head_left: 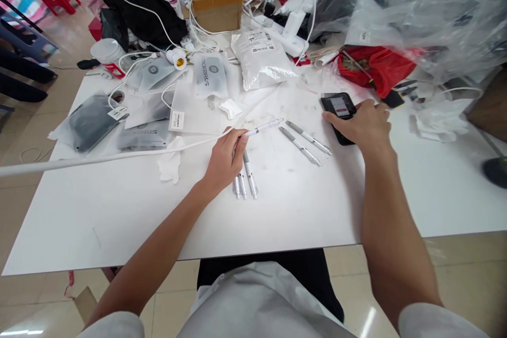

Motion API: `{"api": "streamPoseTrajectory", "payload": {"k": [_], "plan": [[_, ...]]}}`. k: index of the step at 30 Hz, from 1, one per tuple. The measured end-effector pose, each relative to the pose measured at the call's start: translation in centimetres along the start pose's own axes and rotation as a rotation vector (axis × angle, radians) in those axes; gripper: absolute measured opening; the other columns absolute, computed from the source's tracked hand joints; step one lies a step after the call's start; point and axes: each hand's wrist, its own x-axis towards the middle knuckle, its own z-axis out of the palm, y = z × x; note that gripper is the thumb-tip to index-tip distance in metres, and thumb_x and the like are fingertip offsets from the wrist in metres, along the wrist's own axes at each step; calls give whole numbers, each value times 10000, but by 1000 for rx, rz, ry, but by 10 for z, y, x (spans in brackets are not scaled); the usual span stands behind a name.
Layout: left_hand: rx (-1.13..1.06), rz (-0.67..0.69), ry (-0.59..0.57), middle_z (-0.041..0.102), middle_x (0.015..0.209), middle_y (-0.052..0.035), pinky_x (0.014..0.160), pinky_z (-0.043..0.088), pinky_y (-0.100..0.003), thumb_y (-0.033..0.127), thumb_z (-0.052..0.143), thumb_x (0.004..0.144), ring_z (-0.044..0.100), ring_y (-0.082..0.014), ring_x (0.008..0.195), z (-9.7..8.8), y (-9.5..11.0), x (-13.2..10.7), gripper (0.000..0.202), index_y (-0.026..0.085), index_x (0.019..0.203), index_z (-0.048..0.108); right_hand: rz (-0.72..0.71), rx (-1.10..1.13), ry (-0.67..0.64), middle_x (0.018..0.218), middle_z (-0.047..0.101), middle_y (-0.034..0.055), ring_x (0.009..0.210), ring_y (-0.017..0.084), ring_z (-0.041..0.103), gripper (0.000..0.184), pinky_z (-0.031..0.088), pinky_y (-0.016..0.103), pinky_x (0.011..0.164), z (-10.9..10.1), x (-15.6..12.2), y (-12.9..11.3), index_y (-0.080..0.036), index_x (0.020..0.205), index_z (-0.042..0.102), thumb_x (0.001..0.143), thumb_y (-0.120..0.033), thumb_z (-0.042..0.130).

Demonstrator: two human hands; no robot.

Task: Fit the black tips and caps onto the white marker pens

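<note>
My left hand (225, 161) is closed, thumb against fingers, on a white pen (264, 127) that points away to the right. Partly hidden under that hand, several grey-and-white pens (250, 177) lie side by side on the table. Two more grey pens (303, 145) rest slantwise between my hands. My right hand (366, 124) grips a black smartphone (339, 105) near its right edge, thumb on the left side and fingers on the right. The phone's screen is lit and partly covered by the hand.
Packaged items in frosted bags (91, 121) fill the table's left side. A white parcel bag (261, 60), a cardboard box (217, 10) and a red bag (376, 66) stand behind. A white cable (119, 158) crosses the left front. Clear plastic (435, 10) heaps up at back right.
</note>
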Motion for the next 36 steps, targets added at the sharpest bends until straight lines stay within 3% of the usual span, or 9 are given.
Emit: {"api": "streamPoseTrajectory", "payload": {"k": [7, 10, 13, 15, 17, 19, 21, 24, 36], "plan": [[2, 3, -6, 574, 788, -6, 898, 508, -356, 373, 455, 1158, 562, -192, 800, 0, -2, -1, 252, 231, 1140, 662, 14, 39, -56, 1447, 532, 396, 1320, 530, 509, 880, 419, 682, 991, -7, -1, 2, -142, 1302, 597, 682, -680, 914], [-9, -23, -12, 675, 941, -36, 897, 525, -346, 363, 499, 1143, 611, -190, 880, 0, -2, -3, 202, 232, 1175, 649, -70, 22, 39, 1475, 503, 406, 1380, 561, 455, 933, 386, 702, 1047, -12, -10, -8, -110, 1334, 604, 681, -692, 930], [-22, -76, -21, 725, 1070, -54, 857, 534, -327, 364, 543, 1124, 654, -190, 948, 1, -2, -4, 173, 241, 1201, 637, -335, 158, 203, 1404, 572, 318, 1324, 475, 508, 814, 414, 655, 1069, -15, -30, -28, -151, 1361, 602, 809, -701, 835], [-17, -98, -23, 735, 1066, -46, 828, 527, -316, 368, 562, 1116, 662, -185, 941, 1, -3, -5, 167, 247, 1199, 642, -631, 351, 151, 1279, 640, 214, 1131, 357, 621, 670, 485, 586, 1032, -16, -48, -44, -184, 1373, 580, 945, -688, 686], [-7, -101, -29, 740, 1042, -34, 800, 515, -311, 367, 565, 1114, 648, -173, 880, 2, -4, -5, 167, 251, 1199, 649, -887, 422, 22, 1200, 678, 148, 1070, 332, 653, 700, 516, 554, 1010, -15, -70, -57, -206, 1405, 563, 933, -706, 696], [7, -85, -46, 747, 1039, -31, 788, 505, -313, 357, 561, 1116, 632, -166, 839, 3, -6, -5, 169, 250, 1203, 659, -1056, 503, -70, 1160, 701, 121, 983, 301, 678, 730, 552, 503, 947, -13, -89, -67, -211, 1444, 546, 933, -706, 712], [32, -36, -68, 752, 1040, -39, 805, 503, -321, 346, 555, 1121, 630, -170, 838, 4, -7, -4, 178, 241, 1199, 675, -1150, 525, -155, 1110, 722, 104, 951, 274, 688, 568, 563, 464, 927, -10, -104, -73, -219, 1438, 569, 1030, -607, 645], [76, 51, -99, 752, 1007, -51, 848, 509, -333, 338, 548, 1127, 636, -181, 854, 6, -8, -4, 204, 222, 1190, 703, -1204, 505, -208, 1018, 731, 96, 870, 245, 674, 332, 558, 421, 853, -5, -113, -76, -221, 1318, 656, 1140, -439, 480], [97, 20, -120, 789, 866, -7, 878, 484, -356, 409, 576, 1122, 666, -196, 832, 9, -18, -6, 266, 224, 1209, 747, -1267, 481, -169, 1110, 738, 115, 953, 254, 683, 217, 547, 437, 886, -6, -107, -76, -248, 1158, 684, 1139, -321, 480]]}}
